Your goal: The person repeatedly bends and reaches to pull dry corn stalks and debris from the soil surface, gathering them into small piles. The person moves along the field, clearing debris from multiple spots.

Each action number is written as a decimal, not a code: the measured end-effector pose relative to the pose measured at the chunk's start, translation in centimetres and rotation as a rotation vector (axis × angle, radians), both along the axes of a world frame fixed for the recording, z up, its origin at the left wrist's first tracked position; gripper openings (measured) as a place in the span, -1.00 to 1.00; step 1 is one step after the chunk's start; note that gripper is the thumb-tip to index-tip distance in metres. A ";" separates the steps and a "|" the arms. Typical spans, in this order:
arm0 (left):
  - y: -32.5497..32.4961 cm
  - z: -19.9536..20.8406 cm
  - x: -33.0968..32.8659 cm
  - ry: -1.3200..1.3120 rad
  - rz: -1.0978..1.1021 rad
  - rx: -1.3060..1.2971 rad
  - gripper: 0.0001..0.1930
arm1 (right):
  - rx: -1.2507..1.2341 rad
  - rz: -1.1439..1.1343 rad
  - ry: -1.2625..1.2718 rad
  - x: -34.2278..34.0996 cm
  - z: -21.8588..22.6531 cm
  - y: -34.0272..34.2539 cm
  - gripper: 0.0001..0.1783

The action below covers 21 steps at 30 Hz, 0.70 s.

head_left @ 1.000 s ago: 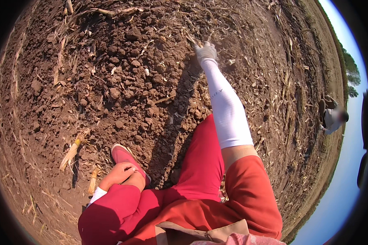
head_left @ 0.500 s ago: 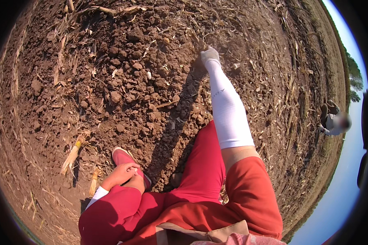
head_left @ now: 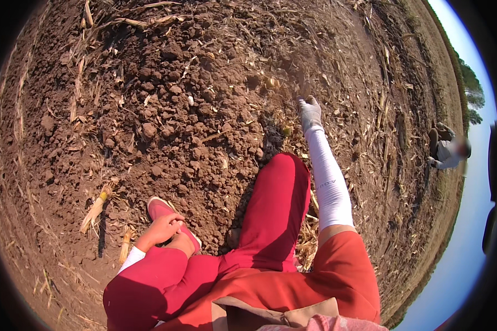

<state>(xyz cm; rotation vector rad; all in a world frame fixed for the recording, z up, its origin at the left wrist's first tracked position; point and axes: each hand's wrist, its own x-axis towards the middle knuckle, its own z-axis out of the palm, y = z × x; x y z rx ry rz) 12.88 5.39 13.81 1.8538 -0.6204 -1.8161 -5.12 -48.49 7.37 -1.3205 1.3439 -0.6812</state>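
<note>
My left hand (head_left: pixel 163 228) is bare and hangs beside my left ankle, just over the red shoe (head_left: pixel 185 222). Its fingers are loosely curled together, and I see nothing in them. Out to the right, past my bent knee, my right hand (head_left: pixel 310 113) wears a pale glove below a white sleeve. The gloved fingers are bent around a blurred brownish thing that I cannot make out, low over the straw-covered soil. Loose brown clods (head_left: pixel 171 110) lie to the left of this hand. A small whitish lump (head_left: pixel 191 101) rests among them.
Cut stalk stubs (head_left: pixel 96 211) stick up at the left, near my shoe. Dry stalks and leaves (head_left: pixel 389 110) litter the ground at the right. Another person (head_left: pixel 450 149) crouches farther off at the right edge. Trees (head_left: pixel 471 85) stand beyond the field.
My right hand has come back nearer to me and shifted right, its arm bending. My left hand stays by the shoe. The view has shifted slightly.
</note>
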 end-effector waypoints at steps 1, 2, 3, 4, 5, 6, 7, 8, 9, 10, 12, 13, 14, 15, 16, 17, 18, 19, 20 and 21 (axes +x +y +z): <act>0.0 0.0 -0.1 -0.006 0.000 -0.002 -0.67 | 0.005 -0.011 0.033 -2.2 -0.1 0.6 -0.77; 0.0 0.0 -0.2 -0.012 -0.001 -0.006 -0.68 | 0.013 -0.013 0.090 -4.7 -0.6 1.1 -0.79; -0.2 -0.1 -0.3 -0.012 -0.008 -0.013 -0.68 | 0.003 0.008 0.131 -7.9 -1.5 1.5 -0.79; -0.1 0.3 -0.2 -0.025 -0.006 -0.022 -0.69 | 0.062 0.009 0.151 -9.3 -1.5 2.8 -0.78; -0.2 0.6 -0.3 -0.033 -0.013 -0.036 -0.69 | 0.117 0.002 0.178 -11.2 -1.2 4.0 -0.77; -0.2 0.9 -0.3 -0.040 -0.003 -0.026 -0.71 | 0.175 0.000 0.201 -12.6 -0.8 5.4 -0.76; -0.3 1.3 -0.2 -0.038 -0.015 -0.010 -0.70 | 0.213 -0.004 0.259 -13.7 -0.5 6.8 -0.78; -0.5 1.7 -0.2 -0.032 -0.032 -0.002 -0.70 | 0.255 0.022 0.292 -16.3 -1.3 7.4 -0.79; -0.7 2.0 -0.2 -0.026 -0.048 0.007 -0.69 | 0.296 0.049 0.324 -18.7 -2.2 8.1 -0.79; -0.7 2.4 -0.1 -0.036 -0.053 0.006 -0.69 | 0.286 0.038 0.279 -19.9 -2.8 9.7 -0.81; -1.2 1.9 -0.4 -0.019 -0.066 -0.021 -0.70 | 0.360 0.104 0.295 -25.6 -3.1 11.5 -0.77; -1.1 1.9 -0.5 -0.020 -0.060 -0.028 -0.70 | 0.405 0.169 0.359 -27.1 -3.2 12.1 -0.74; -0.5 2.2 -0.4 -0.035 -0.033 -0.024 -0.70 | 0.454 0.278 0.481 -25.8 -1.9 13.0 -0.69; -0.1 2.0 -0.5 -0.040 -0.017 -0.031 -0.70 | 0.494 0.373 0.612 -24.8 0.5 14.0 -0.65; -0.1 1.7 -0.6 -0.026 -0.015 -0.053 -0.71 | 0.543 0.528 0.692 -26.5 1.1 14.1 -0.53; 0.2 1.6 -0.5 -0.038 -0.022 -0.059 -0.71 | 0.624 0.619 0.811 -24.8 3.1 14.3 -0.48; 0.6 1.4 -0.4 -0.046 -0.025 -0.065 -0.71 | 0.703 0.712 0.935 -21.0 7.8 14.5 -0.42; 0.6 1.2 -0.3 -0.046 -0.041 -0.079 -0.71 | 0.784 0.788 1.064 -19.2 10.7 14.5 -0.36; 0.6 1.0 -0.4 -0.048 -0.047 -0.093 -0.71 | 0.559 0.876 1.187 -19.3 10.9 14.1 -0.24; 0.5 1.0 -0.4 -0.044 -0.048 -0.086 -0.71 | 0.525 0.808 1.212 -18.9 10.9 13.7 -0.27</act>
